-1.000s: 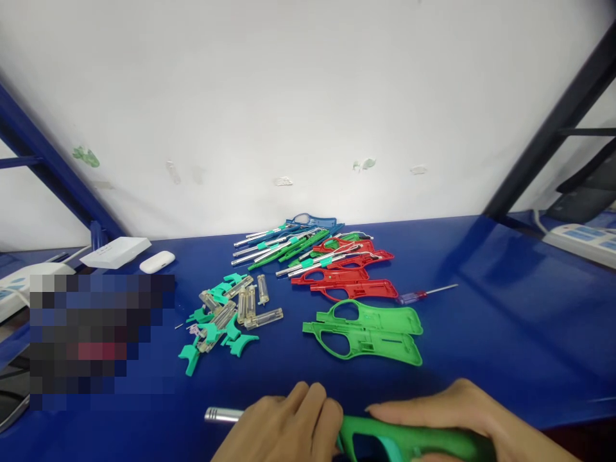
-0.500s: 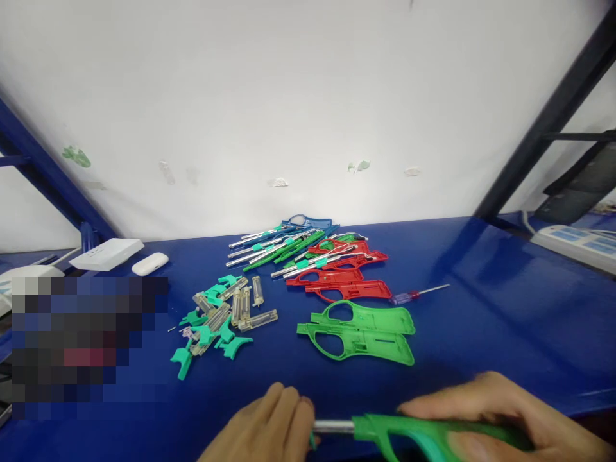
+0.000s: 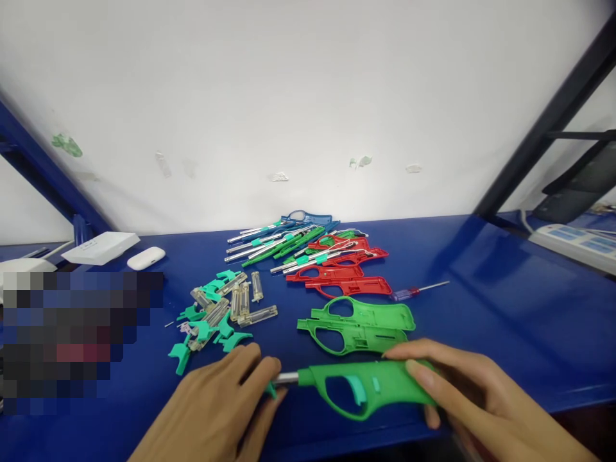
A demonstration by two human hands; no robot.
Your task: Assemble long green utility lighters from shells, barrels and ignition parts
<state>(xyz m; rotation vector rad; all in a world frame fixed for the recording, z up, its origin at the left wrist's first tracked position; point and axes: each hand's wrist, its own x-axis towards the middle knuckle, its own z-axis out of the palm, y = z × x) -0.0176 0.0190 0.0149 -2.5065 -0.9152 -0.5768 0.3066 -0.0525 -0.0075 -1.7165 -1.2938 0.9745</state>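
Observation:
A green gas lighter point(image 3: 351, 385) with a teal trigger lies level between my hands, above the table's near side. My right hand point(image 3: 462, 391) is closed around the rear of its handle, thumb on the near face. My left hand point(image 3: 235, 391) grips the metal tube point(image 3: 289, 378) at the front, hiding the tube's tip; a bit of teal plastic point(image 3: 271, 389) pokes out beneath the fingers. Just behind the lighter rest two open green casing halves point(image 3: 360, 326), inner sides up. Left of them is a pile of teal triggers point(image 3: 180, 357) and clear fuel tanks point(image 3: 258, 315).
Red casing halves point(image 3: 346, 282) lie behind the green ones, with several metal tubes point(image 3: 248, 250) and blue casings point(image 3: 312, 220) by the wall. A screwdriver point(image 3: 407, 293) is at right. A white earbud case point(image 3: 146, 258) and white box point(image 3: 100, 248) stand at left; a power strip point(image 3: 577, 247) is far right.
Both hands have moved left and away from me with the lighter, bringing its handle and trigger fully into view. The parts on the table stay put.

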